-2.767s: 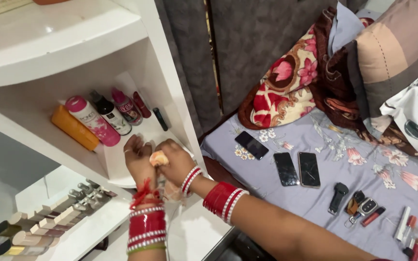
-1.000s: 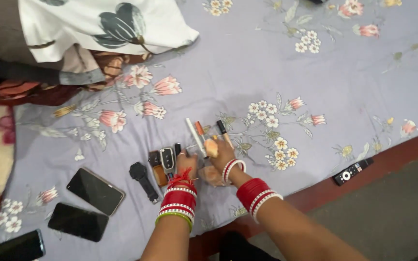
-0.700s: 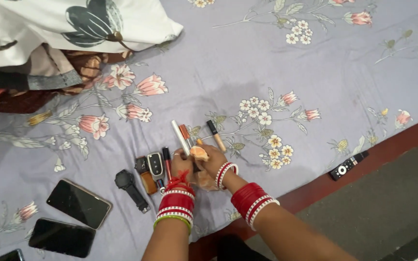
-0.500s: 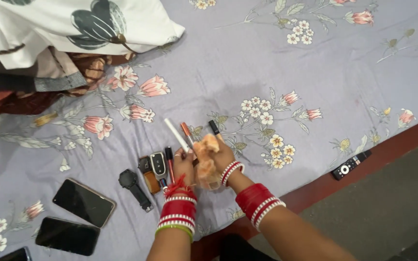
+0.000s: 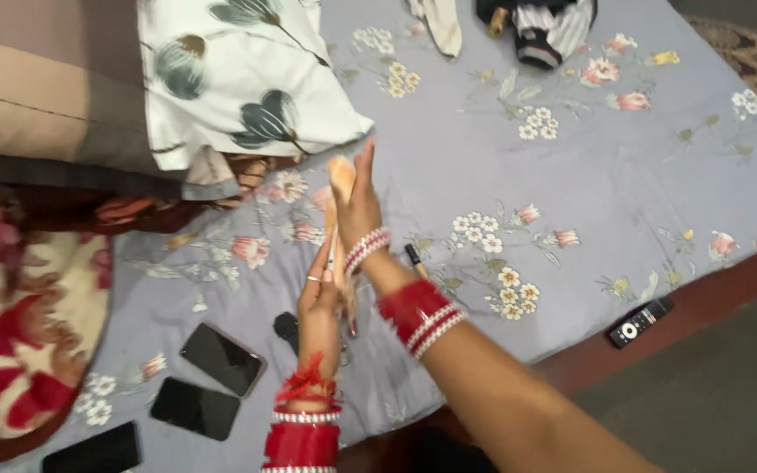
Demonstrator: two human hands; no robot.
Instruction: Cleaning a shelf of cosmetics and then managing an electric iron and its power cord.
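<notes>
Right hand (image 5: 357, 206): raised above the bed (image 5: 624, 166), near the frame's centre, fingers (image 5: 366, 159) straight and pressed together, pointing to 12 o'clock. It holds the top of a peach-coloured sponge cloth (image 5: 341, 173) against the palm side. Red and white bangles (image 5: 417, 315) circle the forearm.

Left hand (image 5: 321, 298): at 6 o'clock from the right hand, just below it, fingers stretched upward and held close together. They touch the lower part of the sponge cloth, which hangs between both hands. A ring shows on one finger; red bangles and red thread sit at the wrist.

Sponge cloth: off the bed, held upright between the two hands, top end at the right hand's fingers, lower end by the left palm.

Bed: lilac sheet with a flower print.

Pen-shaped cosmetic stick (image 5: 413, 256): lies on the sheet at 3 o'clock from the left hand, just beside the right wrist.

Dark phones, three: one (image 5: 222, 358) at 8 o'clock from the left hand, one (image 5: 194, 408) below it, one (image 5: 91, 451) at the lower left edge.

Black remote control (image 5: 641, 321): near the bed's edge at 4 o'clock, well apart from the hands.

Pillows: a white one with a dark leaf print (image 5: 238, 79) at 11 o'clock; a brown and beige one (image 5: 37, 114) at 10 o'clock.

Red flowered blanket (image 5: 19, 324): at 9 o'clock.

Dark bundle of clothes (image 5: 536, 26): at 1 o'clock, top edge.
</notes>
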